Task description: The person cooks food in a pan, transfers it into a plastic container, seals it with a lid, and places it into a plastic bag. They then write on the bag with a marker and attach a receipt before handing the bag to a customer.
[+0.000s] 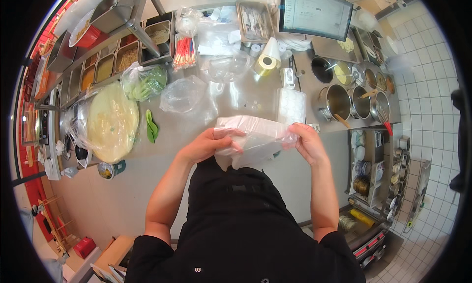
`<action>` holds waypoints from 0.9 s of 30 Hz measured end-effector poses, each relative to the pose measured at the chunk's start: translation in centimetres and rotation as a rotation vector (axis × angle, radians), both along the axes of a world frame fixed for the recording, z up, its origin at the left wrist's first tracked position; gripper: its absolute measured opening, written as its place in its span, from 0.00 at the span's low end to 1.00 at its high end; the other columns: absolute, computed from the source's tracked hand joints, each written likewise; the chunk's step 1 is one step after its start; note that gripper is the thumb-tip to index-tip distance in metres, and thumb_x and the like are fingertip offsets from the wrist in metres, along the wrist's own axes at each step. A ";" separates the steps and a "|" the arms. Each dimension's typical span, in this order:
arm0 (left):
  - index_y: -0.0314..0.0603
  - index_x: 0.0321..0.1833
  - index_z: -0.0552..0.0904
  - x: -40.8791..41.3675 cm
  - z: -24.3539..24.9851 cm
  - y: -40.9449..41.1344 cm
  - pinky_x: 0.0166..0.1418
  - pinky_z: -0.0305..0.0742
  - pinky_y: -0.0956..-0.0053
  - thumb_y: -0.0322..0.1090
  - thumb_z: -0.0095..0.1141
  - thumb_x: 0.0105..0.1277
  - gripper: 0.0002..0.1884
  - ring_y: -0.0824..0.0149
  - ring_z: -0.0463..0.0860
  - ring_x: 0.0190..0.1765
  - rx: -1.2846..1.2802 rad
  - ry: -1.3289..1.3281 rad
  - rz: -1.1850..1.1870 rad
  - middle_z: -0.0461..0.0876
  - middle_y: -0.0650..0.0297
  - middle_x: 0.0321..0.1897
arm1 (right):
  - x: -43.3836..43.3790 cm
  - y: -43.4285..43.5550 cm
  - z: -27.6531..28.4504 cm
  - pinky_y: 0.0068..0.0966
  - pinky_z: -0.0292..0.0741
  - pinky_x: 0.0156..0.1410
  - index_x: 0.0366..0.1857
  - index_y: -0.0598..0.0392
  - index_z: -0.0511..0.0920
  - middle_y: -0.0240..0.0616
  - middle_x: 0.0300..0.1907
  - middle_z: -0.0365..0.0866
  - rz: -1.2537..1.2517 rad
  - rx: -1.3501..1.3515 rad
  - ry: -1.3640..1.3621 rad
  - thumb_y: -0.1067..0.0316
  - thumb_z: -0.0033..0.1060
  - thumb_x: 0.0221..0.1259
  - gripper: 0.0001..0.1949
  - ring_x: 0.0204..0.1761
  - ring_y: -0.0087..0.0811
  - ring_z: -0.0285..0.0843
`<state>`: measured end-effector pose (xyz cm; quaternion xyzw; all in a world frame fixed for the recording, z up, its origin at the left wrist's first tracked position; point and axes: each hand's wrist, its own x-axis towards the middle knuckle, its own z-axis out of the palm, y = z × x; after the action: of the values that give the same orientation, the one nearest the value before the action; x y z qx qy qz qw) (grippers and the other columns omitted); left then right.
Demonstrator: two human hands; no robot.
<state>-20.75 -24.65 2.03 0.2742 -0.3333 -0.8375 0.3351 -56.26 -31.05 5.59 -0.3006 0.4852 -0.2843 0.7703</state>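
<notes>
A thin clear plastic bag is stretched between my two hands, just in front of the steel counter's near edge. My left hand grips its left side, with fingers showing through the film. At the bag's right end, my right hand pinches the gathered plastic. Behind the bag lies a white translucent tray with round hollows, close to my right hand. Left of my hands, one leafy green stalk rests on the counter beside a large plastic bag of pale yellowish food.
Steel pots with utensils stand at the right. A label roll, an open plastic bag and a bag of greens sit farther back. A monitor overhangs the rear; food pans line the left.
</notes>
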 end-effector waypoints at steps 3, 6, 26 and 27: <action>0.36 0.80 0.78 -1.7 0.8 1.3 0.69 0.81 0.67 0.37 0.61 0.86 0.24 0.67 0.88 0.64 0.092 -0.007 0.004 0.93 0.57 0.55 | -1.7 0.5 -3.2 0.31 0.90 0.48 0.39 0.57 0.86 0.37 0.40 0.93 0.003 -0.075 0.172 0.60 0.64 0.84 0.13 0.39 0.31 0.92; 0.36 0.77 0.81 -2.4 0.8 1.9 0.62 0.85 0.69 0.32 0.66 0.82 0.23 0.68 0.90 0.59 0.070 -0.228 0.030 0.94 0.57 0.52 | -1.9 1.4 -5.3 0.27 0.88 0.50 0.48 0.55 0.84 0.39 0.48 0.93 -0.078 -0.125 0.195 0.57 0.65 0.85 0.12 0.42 0.30 0.92; 0.32 0.64 0.87 -6.1 -1.7 2.9 0.50 0.87 0.70 0.28 0.77 0.65 0.24 0.69 0.93 0.44 -0.150 -0.846 0.468 0.95 0.54 0.42 | 12.5 7.1 -6.6 0.30 0.75 0.38 0.38 0.66 0.89 0.43 0.27 0.84 0.010 -0.529 0.502 0.64 0.71 0.78 0.13 0.28 0.28 0.76; 0.31 0.63 0.87 -5.5 -2.2 3.0 0.50 0.87 0.71 0.27 0.78 0.65 0.24 0.70 0.93 0.44 -0.048 -0.694 0.503 0.96 0.54 0.43 | 12.7 7.0 -6.7 0.30 0.75 0.38 0.39 0.65 0.89 0.42 0.27 0.85 0.008 -0.489 0.494 0.63 0.70 0.78 0.13 0.28 0.27 0.76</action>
<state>-26.26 -21.61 -0.12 0.6046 -0.3683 -0.5800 0.4031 -43.57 -24.07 -1.12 -0.5381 0.5732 -0.3077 0.5359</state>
